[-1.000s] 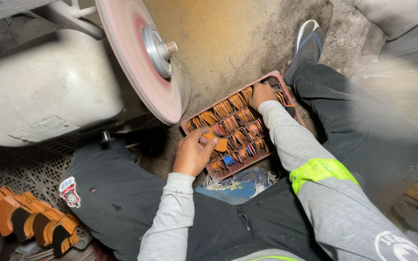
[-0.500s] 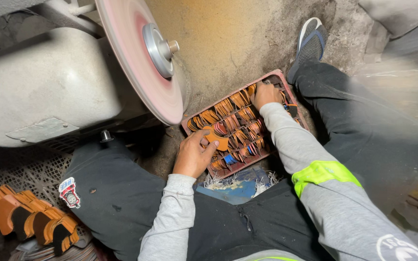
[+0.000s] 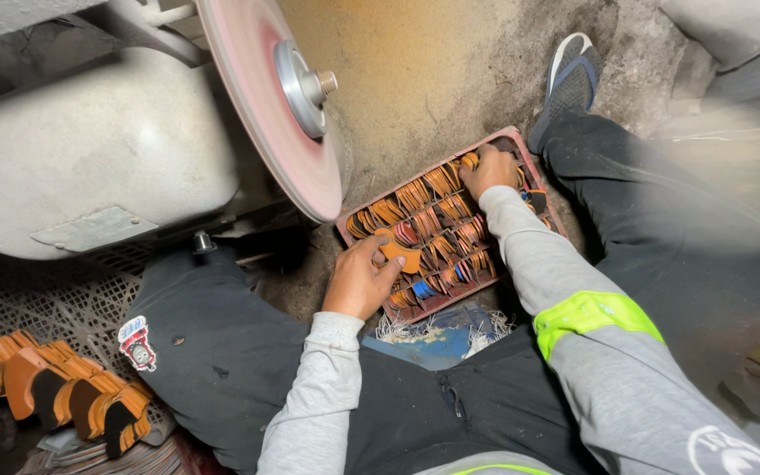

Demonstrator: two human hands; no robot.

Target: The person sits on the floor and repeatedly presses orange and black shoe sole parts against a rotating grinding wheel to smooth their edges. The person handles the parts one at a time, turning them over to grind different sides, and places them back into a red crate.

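Your left hand (image 3: 361, 283): fingers pinched on a flat orange-brown leather piece (image 3: 398, 253), over the near rows of the red plastic tray (image 3: 521, 145) on the floor. Your right hand (image 3: 488, 169): fingers curled down into the far rows of stacked pieces (image 3: 437, 220); grip hidden. Both forearms reach forward between your knees.

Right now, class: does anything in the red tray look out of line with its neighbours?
Yes. One orange leather piece lies flat across the standing rows in the red tray, at the left hand fingertips. The right hand rests at the tray's far end. Nothing looks spilled.
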